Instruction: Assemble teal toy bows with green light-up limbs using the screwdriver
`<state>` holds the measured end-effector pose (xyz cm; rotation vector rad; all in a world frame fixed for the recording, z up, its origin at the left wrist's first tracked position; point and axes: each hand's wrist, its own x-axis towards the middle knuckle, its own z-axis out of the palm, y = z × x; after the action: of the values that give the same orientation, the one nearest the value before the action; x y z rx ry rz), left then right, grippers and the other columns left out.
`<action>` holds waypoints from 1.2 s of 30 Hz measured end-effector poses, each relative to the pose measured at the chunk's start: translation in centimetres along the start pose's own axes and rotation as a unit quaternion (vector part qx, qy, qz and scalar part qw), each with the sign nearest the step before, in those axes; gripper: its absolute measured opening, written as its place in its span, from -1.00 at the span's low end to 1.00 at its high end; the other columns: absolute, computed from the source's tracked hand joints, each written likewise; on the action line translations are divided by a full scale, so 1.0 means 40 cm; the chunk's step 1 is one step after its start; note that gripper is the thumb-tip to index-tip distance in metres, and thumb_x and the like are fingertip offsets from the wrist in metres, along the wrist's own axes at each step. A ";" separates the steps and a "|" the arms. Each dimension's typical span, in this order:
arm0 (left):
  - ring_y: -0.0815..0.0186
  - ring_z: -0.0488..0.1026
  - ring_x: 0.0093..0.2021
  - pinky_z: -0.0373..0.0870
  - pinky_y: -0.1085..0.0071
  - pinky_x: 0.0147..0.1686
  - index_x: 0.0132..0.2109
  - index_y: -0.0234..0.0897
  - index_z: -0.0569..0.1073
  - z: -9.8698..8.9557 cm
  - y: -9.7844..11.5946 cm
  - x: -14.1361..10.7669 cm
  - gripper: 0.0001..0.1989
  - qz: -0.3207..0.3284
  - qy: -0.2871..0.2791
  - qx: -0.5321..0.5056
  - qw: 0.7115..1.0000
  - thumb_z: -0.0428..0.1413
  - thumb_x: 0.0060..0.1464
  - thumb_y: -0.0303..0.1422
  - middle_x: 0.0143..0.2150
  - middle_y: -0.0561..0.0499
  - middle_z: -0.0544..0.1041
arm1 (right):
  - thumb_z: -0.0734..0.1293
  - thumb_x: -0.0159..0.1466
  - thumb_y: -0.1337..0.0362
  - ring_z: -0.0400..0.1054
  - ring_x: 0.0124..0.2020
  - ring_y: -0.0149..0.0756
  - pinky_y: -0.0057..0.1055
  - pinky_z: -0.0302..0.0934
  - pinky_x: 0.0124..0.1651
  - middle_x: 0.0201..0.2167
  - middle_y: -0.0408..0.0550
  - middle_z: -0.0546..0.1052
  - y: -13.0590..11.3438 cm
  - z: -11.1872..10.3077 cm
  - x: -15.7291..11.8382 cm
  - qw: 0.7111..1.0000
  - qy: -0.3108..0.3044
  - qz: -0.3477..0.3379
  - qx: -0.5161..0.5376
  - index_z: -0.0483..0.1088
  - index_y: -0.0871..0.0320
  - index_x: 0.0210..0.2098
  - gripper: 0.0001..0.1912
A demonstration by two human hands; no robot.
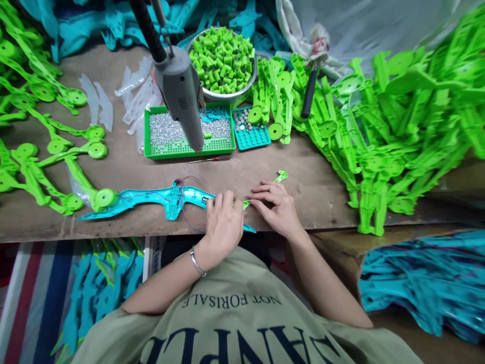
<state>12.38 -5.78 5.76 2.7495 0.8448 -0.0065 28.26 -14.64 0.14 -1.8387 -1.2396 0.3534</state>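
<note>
A blue bow-shaped plastic shell [146, 197] lies hollow side up along the table's front edge, with thin wires around its middle. My left hand [224, 222] rests over the right half of the shell, fingers bent down on it and on the near end of a green part. Just right of it, my right hand [276, 207] pinches that small green part [246, 203] between thumb and fingers. Another green hooked end [281, 176] shows beyond my right fingertips. My fingers hide the place where the green part meets the shell.
A grey electric screwdriver [182, 101] hangs over a green tray [189, 155] of screws. Behind stand a bowl [227, 96] of green pieces and a teal tray [253, 141]. Green parts [379, 126] pile right; more [56, 146] lie left. A red-handled screwdriver [217, 158] lies near the tray.
</note>
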 end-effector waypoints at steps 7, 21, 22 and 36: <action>0.09 0.42 -0.10 0.37 0.18 -0.12 -0.15 -0.30 0.43 0.000 -0.004 0.005 -0.88 0.005 -0.016 0.001 1.000 0.03 0.37 -0.37 -0.11 -0.14 0.45 | 0.42 0.29 0.23 0.45 0.06 -0.02 0.16 0.27 0.23 -0.22 -0.05 0.67 -0.001 0.000 0.004 1.000 0.001 0.000 -0.007 0.65 -0.05 -0.28 -0.89; 0.19 0.52 -0.18 0.38 0.34 -0.29 -0.15 -0.27 0.48 -0.009 -0.036 0.039 -0.81 0.003 -0.043 -0.015 0.999 -0.03 0.38 -0.40 -0.14 -0.10 0.46 | 0.45 0.26 0.26 0.45 0.02 -0.04 0.11 0.30 0.20 -0.23 -0.05 0.66 -0.001 0.000 0.008 1.000 -0.005 -0.005 -0.029 0.63 -0.02 -0.31 -0.93; 0.18 0.53 -0.18 0.38 0.34 -0.31 -0.14 -0.28 0.48 -0.007 -0.033 0.040 -0.81 -0.007 -0.053 -0.012 0.998 -0.02 0.37 -0.41 -0.14 -0.11 0.47 | 0.45 0.26 0.26 0.45 0.01 -0.05 0.10 0.30 0.20 -0.23 -0.05 0.66 -0.001 0.000 0.009 1.000 -0.007 -0.002 -0.030 0.63 -0.02 -0.31 -0.93; 0.14 0.62 -0.26 0.45 0.34 -0.41 -0.01 -0.35 0.51 -0.059 -0.003 0.057 -0.70 0.024 -0.176 0.026 0.984 -0.08 0.29 -0.58 -0.10 -0.17 0.51 | 0.30 0.26 0.44 0.45 -0.06 -0.12 0.17 0.13 0.26 -0.16 -0.11 0.64 -0.036 0.004 0.014 0.998 -0.050 0.006 -0.045 0.59 -0.05 -0.38 -0.71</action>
<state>14.06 -3.84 7.82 2.6976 0.6883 -0.4957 27.55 -13.88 1.31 -1.9255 -1.3304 0.4064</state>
